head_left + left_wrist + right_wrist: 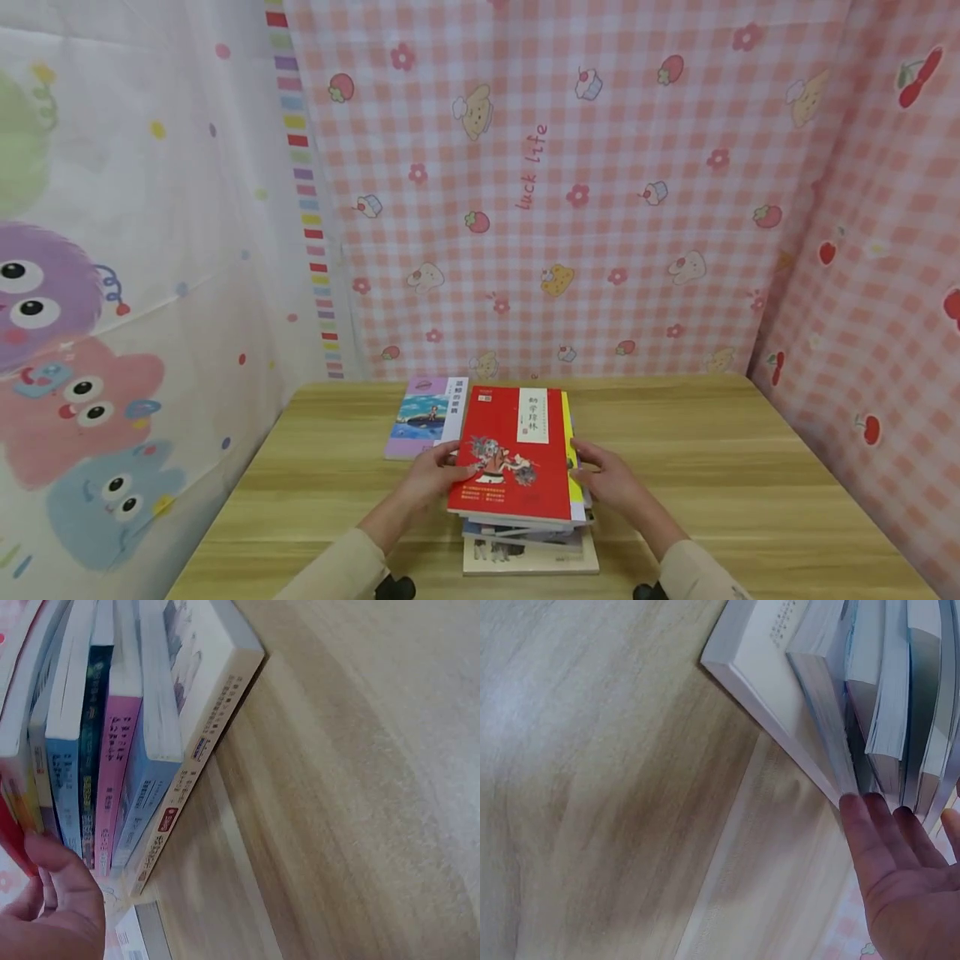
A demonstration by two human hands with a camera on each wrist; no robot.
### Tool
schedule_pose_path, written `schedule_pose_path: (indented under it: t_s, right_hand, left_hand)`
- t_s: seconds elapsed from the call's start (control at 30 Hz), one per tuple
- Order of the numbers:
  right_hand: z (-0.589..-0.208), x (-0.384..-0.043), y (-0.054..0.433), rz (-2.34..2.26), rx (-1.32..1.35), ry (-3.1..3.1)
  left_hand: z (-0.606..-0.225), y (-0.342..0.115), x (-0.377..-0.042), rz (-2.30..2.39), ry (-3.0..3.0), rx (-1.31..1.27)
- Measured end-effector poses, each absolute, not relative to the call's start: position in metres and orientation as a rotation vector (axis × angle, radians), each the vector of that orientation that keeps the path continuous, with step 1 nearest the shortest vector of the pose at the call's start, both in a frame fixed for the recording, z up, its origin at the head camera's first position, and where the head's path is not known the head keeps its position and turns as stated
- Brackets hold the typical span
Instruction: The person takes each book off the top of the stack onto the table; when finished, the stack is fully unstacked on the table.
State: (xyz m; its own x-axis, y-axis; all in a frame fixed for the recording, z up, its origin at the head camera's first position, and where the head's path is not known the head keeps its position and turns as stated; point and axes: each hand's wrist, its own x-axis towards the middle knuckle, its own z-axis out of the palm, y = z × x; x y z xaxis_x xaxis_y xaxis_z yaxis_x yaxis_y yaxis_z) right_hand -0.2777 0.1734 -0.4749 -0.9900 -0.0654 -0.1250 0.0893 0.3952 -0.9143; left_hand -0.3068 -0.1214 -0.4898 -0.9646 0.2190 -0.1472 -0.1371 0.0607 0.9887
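red bk (513, 454) w/ smooth paper cover, tbl (712, 467) smooth wood-look, backdrop (562, 167) matt cloth.

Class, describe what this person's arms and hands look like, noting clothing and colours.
The left hand and right hand are bare, without visible rings. The cream left sleeve and matching right sleeve end near the wrists. Small, rounded black objects show beside both.

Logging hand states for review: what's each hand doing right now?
Left hand: closed, holding the left edge of the red book.
Right hand: open, fingers straight against the book stack.
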Motion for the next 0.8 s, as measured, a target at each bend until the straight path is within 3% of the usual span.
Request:
schedule_pose_path:
  t_s: [0.4,0.8]
  right_hand:
    - [-0.478,-0.280,0.172,-1.693,0.076,2.436]
    - [-0.476,-0.279,0.173,-1.689,0.073,2.410]
  left_hand:
    - [-0.488,-0.138,-0.310,2.041,1.970,0.181]
    - [-0.489,-0.155,-0.305,2.134,1.841,0.106]
